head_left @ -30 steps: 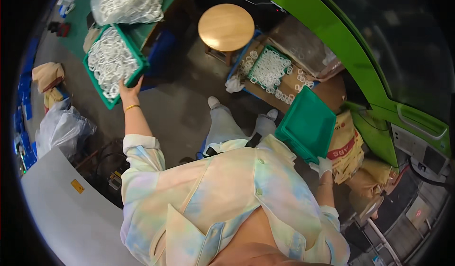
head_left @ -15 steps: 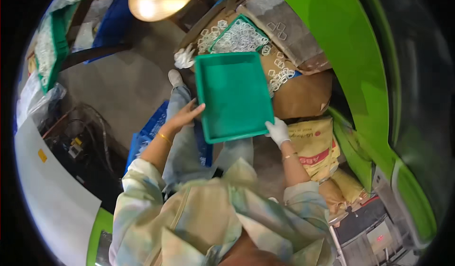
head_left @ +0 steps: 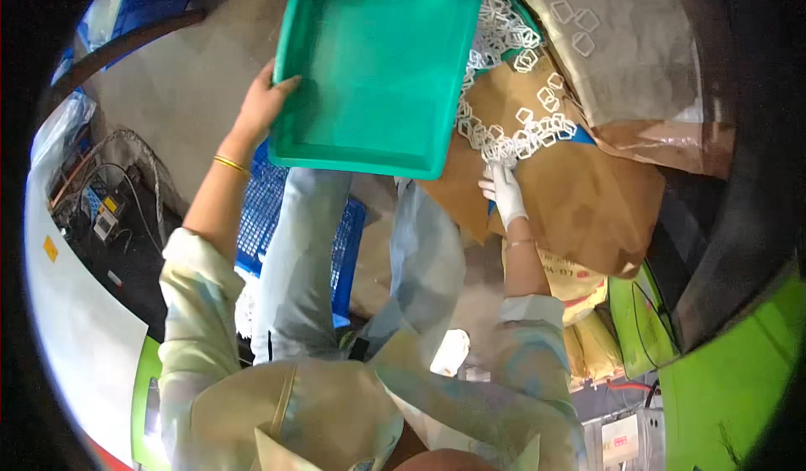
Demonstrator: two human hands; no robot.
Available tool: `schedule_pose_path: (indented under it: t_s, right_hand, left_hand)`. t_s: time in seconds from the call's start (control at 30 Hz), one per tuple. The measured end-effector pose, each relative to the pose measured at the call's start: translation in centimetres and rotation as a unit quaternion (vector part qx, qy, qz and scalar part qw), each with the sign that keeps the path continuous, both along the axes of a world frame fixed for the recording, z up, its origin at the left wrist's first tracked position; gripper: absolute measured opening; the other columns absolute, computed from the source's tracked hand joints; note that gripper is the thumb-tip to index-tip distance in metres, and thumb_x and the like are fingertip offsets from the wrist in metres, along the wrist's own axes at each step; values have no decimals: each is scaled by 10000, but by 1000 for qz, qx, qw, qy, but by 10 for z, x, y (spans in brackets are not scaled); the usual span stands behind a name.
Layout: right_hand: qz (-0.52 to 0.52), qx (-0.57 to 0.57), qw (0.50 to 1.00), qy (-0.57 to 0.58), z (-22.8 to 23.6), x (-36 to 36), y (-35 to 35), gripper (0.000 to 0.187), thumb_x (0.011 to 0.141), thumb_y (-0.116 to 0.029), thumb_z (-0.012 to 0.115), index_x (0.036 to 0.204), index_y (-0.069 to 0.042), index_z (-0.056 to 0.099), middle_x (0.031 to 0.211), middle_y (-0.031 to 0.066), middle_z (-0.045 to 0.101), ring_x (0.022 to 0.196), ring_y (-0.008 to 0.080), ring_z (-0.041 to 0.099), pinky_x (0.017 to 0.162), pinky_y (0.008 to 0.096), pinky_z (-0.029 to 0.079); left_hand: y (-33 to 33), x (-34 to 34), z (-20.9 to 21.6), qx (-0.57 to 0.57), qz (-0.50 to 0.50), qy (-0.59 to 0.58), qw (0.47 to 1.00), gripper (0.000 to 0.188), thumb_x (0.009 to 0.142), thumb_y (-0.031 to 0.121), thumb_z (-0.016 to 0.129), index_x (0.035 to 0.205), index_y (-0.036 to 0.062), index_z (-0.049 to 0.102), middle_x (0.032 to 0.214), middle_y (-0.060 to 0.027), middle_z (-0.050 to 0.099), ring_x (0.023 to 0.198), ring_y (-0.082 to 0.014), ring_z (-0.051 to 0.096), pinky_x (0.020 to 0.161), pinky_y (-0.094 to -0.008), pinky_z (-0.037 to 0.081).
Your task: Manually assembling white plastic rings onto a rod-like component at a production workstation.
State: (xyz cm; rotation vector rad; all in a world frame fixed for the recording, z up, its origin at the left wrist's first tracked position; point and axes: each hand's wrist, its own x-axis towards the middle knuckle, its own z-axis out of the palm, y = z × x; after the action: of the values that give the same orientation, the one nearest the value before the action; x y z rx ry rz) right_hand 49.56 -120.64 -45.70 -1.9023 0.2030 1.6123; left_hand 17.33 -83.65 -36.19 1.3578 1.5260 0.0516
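My left hand (head_left: 262, 106) grips the left rim of an empty-looking green plastic tray (head_left: 374, 76), thumb over the edge and fingers beneath. The tray is raised above my legs. My right hand (head_left: 504, 196), in a white glove, is off the tray, its fingers apart at the near edge of a pile of small white plastic frames (head_left: 512, 143). Its fingertips seem to touch the frames, which lie scattered over brown cardboard (head_left: 579, 198). More frames are heaped farther back, partly hidden behind the tray.
A blue perforated crate (head_left: 348, 261) stands by my legs. Plastic-covered cardboard (head_left: 642, 60) with a few loose frames lies at the far right. Yellow sacks (head_left: 592, 349) and a green machine panel (head_left: 739, 362) are to the right. Cables and equipment (head_left: 105, 206) sit at the left.
My right hand has let go of the tray and moved to the white frames. My left hand has carried the tray farther out and left. The view has shifted toward the cardboard.
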Motion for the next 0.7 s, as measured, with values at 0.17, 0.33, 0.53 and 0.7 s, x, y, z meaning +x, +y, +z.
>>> schedule_pose_path:
  t_s: [0.17,0.33,0.53,0.7]
  right_hand:
    - [-13,-15,1000,-4,-74,16,-21,260,1010,-368,522,1027,-113,573,836,3,570,643,87,550,513,208,378]
    - [-71,-8,997,6,-121,8,-10,173,984,-271,533,998,-101,565,748,-24,531,563,53,493,449,192,333]
    - [-79,20,996,36,-105,20,-21,607,1017,-515,434,1383,-32,468,1188,181,616,996,267,652,801,375,527]
    - [-174,185,954,161,8,10,9,828,993,-627,395,1521,-4,256,1485,183,422,1303,292,491,1077,424,395]
  left_hand:
    - [41,-28,-20,-12,63,-46,997,408,936,115,640,1322,31,537,1092,-81,667,930,-167,632,796,-308,538]
    - [49,-54,-20,-3,38,41,998,323,959,189,650,1225,12,599,1038,-56,677,872,-134,639,745,-281,529]
    - [5,2,22,-59,-37,38,997,302,952,206,667,1171,0,639,966,-14,679,805,-88,599,706,-258,499]
    - [-50,65,21,-14,-105,42,993,360,924,178,682,1239,17,617,1087,-97,694,977,-174,640,883,-312,497]
